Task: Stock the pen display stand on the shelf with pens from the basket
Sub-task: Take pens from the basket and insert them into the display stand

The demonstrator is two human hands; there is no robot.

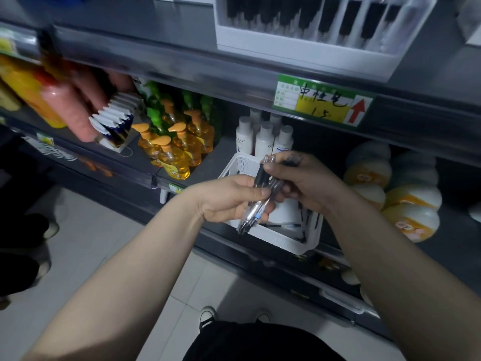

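Observation:
My left hand (229,199) grips a bundle of clear-barrelled pens (256,207) just above the white basket (283,242), which sits on the lower shelf with a few pens left inside. My right hand (304,178) pinches the upper ends of the same bundle. The white pen display stand (307,52) stands on the upper shelf at the top, its clear slots holding several black pens.
Another person's hand (78,105) at the upper left holds a small box of white-and-blue items (114,121). Orange soap bottles (177,147), white Dove bottles (263,139) and round white-orange packs (406,201) fill the lower shelf. A green price label (322,101) hangs on the shelf edge.

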